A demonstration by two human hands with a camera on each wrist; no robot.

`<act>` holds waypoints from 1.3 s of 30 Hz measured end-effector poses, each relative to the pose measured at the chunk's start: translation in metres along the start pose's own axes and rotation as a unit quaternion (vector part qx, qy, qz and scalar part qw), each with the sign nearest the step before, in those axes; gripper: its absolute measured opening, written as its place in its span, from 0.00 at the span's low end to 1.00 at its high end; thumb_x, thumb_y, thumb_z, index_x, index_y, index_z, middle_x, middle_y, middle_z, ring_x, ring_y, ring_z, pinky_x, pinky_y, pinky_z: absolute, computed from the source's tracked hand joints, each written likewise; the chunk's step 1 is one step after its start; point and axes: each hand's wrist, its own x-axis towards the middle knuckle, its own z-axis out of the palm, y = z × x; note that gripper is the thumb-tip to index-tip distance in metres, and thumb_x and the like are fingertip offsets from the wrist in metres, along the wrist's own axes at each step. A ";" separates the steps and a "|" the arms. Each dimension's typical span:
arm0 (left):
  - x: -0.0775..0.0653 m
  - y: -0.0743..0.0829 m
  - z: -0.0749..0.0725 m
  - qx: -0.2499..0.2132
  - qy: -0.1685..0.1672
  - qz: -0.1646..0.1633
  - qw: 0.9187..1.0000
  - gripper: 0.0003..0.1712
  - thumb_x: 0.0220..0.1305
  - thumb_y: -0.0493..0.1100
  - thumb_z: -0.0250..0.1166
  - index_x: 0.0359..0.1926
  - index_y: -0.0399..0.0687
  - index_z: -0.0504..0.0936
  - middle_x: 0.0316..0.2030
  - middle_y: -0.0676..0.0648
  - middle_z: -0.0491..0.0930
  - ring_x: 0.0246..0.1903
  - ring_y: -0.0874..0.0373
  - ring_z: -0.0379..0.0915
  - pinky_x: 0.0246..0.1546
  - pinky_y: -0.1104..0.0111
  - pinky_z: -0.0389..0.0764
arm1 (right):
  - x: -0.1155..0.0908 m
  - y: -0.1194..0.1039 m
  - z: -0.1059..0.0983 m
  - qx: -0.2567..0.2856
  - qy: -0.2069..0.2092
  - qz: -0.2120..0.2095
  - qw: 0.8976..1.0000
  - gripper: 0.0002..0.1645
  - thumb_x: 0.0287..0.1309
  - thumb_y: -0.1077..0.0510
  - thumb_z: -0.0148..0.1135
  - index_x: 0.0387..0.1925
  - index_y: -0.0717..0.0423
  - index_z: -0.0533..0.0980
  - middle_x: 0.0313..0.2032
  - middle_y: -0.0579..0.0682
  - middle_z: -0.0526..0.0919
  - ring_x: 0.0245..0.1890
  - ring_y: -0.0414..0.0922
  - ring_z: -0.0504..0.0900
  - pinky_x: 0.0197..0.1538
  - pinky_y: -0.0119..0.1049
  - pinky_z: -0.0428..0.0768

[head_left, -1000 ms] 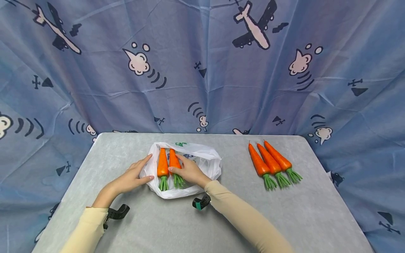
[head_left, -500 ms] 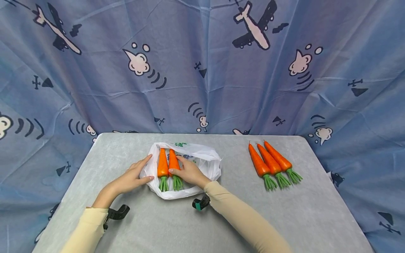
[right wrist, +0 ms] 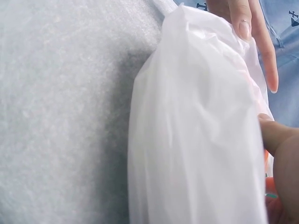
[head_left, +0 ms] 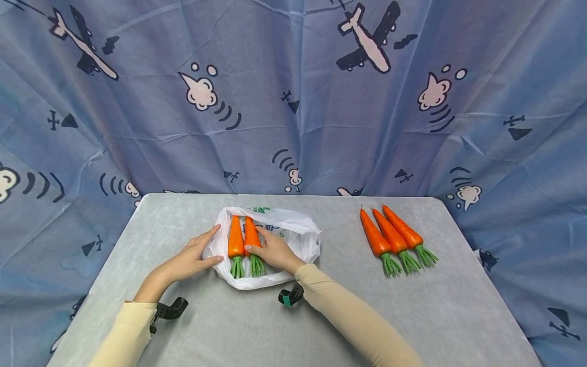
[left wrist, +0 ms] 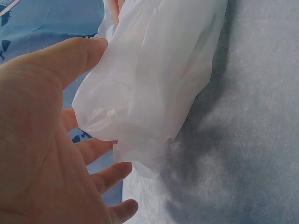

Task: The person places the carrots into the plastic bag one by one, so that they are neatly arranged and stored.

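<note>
A white plastic bag lies with its mouth open on the table, left of centre. Two orange carrots with green tops are inside it, side by side: a left carrot and a right carrot. My right hand reaches into the bag and grips the right carrot between thumb and fingers. My left hand touches the bag's left side with fingers spread and fairly straight. In the left wrist view, the thumb of the left hand meets the bag's edge. The bag hides most of the right hand's grip in the right wrist view.
Three more carrots lie fanned together at the right of the grey table, tops toward the near side. Behind the table hangs a blue curtain printed with planes.
The right carrot has shifted slightly left, nearer the left carrot, with my right hand on it. My left hand and the three carrots at the right have stayed put.
</note>
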 end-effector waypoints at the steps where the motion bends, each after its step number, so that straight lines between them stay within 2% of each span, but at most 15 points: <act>1: 0.000 0.000 0.000 0.000 0.000 -0.001 1.000 0.48 0.68 0.57 0.62 0.78 0.46 0.48 0.74 0.30 0.55 0.70 0.28 0.55 0.66 0.34 0.61 | 0.000 0.000 0.000 0.000 0.001 -0.001 1.000 0.45 0.63 0.37 0.61 0.74 0.51 0.60 0.44 0.54 0.83 0.38 0.44 0.76 0.52 0.42 0.78; 5: 0.000 -0.001 0.001 0.000 -0.001 -0.001 1.000 0.48 0.68 0.57 0.61 0.78 0.47 0.48 0.74 0.30 0.55 0.70 0.29 0.56 0.66 0.34 0.61 | -0.001 0.000 0.000 0.000 0.002 -0.003 1.000 0.45 0.63 0.37 0.60 0.74 0.51 0.60 0.61 0.57 0.79 0.50 0.48 0.79 0.63 0.48 0.76; 7: 0.000 -0.001 0.001 0.002 0.000 0.000 1.000 0.48 0.68 0.57 0.61 0.78 0.46 0.48 0.74 0.30 0.56 0.69 0.29 0.56 0.66 0.35 0.61 | -0.002 0.000 0.000 0.000 0.001 -0.003 1.000 0.45 0.64 0.36 0.60 0.74 0.51 0.60 0.63 0.58 0.77 0.51 0.48 0.79 0.64 0.48 0.75; 10: -0.001 0.000 0.001 0.000 0.001 0.001 1.000 0.48 0.68 0.56 0.62 0.78 0.46 0.49 0.74 0.30 0.56 0.69 0.29 0.56 0.67 0.35 0.61 | -0.002 0.001 0.001 -0.004 0.000 -0.004 1.000 0.45 0.63 0.37 0.60 0.74 0.52 0.60 0.56 0.58 0.81 0.44 0.47 0.79 0.60 0.46 0.77; 12: -0.001 0.000 0.001 -0.001 0.001 0.001 1.000 0.48 0.68 0.56 0.62 0.78 0.45 0.48 0.74 0.30 0.56 0.70 0.29 0.56 0.67 0.35 0.60 | -0.003 0.001 0.000 -0.005 -0.001 -0.003 1.000 0.45 0.63 0.36 0.60 0.75 0.52 0.60 0.47 0.57 0.83 0.37 0.45 0.77 0.54 0.43 0.78; 14: -0.001 0.002 0.000 -0.001 0.001 0.002 1.000 0.48 0.68 0.56 0.62 0.78 0.45 0.49 0.74 0.30 0.56 0.70 0.28 0.55 0.67 0.35 0.60 | -0.003 0.002 0.000 -0.009 -0.004 -0.002 1.000 0.46 0.63 0.36 0.60 0.75 0.52 0.59 0.36 0.54 0.81 0.31 0.43 0.74 0.46 0.39 0.76; 17: -0.001 0.002 0.000 -0.001 0.000 0.002 1.000 0.48 0.68 0.56 0.62 0.78 0.45 0.48 0.74 0.30 0.55 0.70 0.28 0.55 0.67 0.34 0.60 | -0.003 0.002 0.000 -0.007 -0.009 0.001 1.000 0.46 0.63 0.36 0.60 0.75 0.51 0.59 0.27 0.49 0.74 0.26 0.41 0.70 0.37 0.34 0.72; 23: -0.001 0.002 0.000 0.002 -0.002 -0.002 1.000 0.48 0.68 0.56 0.62 0.78 0.46 0.48 0.74 0.30 0.55 0.70 0.29 0.55 0.67 0.34 0.60 | -0.004 0.002 -0.002 0.000 -0.017 0.006 1.000 0.47 0.63 0.35 0.60 0.75 0.50 0.58 0.22 0.44 0.70 0.20 0.39 0.69 0.26 0.30 0.68; 32: 0.000 0.001 0.001 0.002 -0.002 0.001 1.000 0.48 0.68 0.56 0.62 0.78 0.46 0.48 0.74 0.30 0.55 0.70 0.28 0.55 0.66 0.34 0.60 | -0.009 0.001 -0.006 0.009 -0.018 -0.001 1.000 0.48 0.62 0.36 0.61 0.76 0.50 0.57 0.19 0.44 0.71 0.16 0.38 0.70 0.22 0.30 0.69; 39: 0.000 0.000 0.001 0.003 -0.001 0.003 1.000 0.48 0.68 0.56 0.62 0.78 0.46 0.49 0.74 0.30 0.56 0.70 0.28 0.55 0.67 0.34 0.60 | -0.015 -0.003 -0.014 -0.003 -0.017 -0.007 1.000 0.49 0.61 0.35 0.62 0.77 0.45 0.55 0.20 0.44 0.73 0.18 0.39 0.71 0.23 0.30 0.70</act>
